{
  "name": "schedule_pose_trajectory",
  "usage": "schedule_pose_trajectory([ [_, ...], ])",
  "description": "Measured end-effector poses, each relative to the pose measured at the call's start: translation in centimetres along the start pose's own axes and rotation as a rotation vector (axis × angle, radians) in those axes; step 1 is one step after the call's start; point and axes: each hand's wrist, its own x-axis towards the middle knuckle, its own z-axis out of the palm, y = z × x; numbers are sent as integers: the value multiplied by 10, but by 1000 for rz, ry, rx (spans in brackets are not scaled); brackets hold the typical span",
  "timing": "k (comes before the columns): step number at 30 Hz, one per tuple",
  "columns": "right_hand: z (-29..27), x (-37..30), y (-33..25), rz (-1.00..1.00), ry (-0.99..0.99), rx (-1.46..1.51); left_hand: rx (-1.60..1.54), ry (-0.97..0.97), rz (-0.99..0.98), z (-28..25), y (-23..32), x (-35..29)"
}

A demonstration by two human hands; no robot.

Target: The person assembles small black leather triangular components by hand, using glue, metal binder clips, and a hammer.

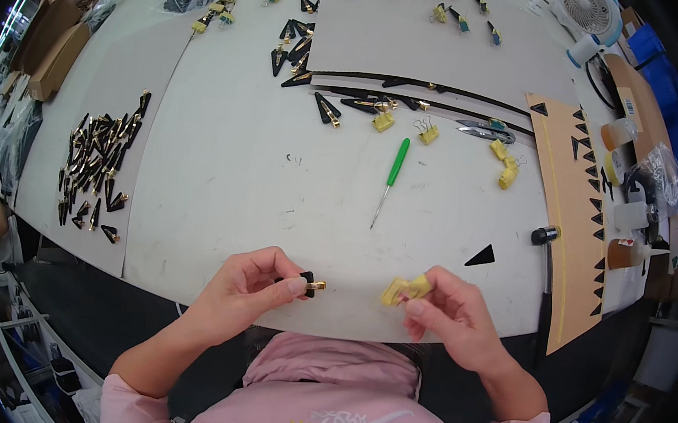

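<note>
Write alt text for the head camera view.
Seen from above, the left hand pinches a small black triangular piece with a gold metal tip while the right hand holds a yellow binder clip, over a white worktable with a green-handled awl.

White table (218, 200) carries a green-handled awl (391, 177), yellow binder clips (505, 166), snips (485, 131), a hammer (547, 272), a pile of black gold-tipped pieces (97, 164), a loose black triangle (481, 256), grey boards (428, 53).
</note>
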Motion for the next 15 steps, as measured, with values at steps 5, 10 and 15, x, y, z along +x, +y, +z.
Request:
schedule_pose_trajectory([
  [5, -42, 28, -33, -391, 522, -911, 30, -15, 77, -4, 3, 7],
  [10, -32, 41, -37, -627, 738, -1486, 66, -73, 164, 1, 15, 16],
  [15, 18, 38, -42, -572, 86, -892, 181, -144, 281, 11, 29, 18],
])
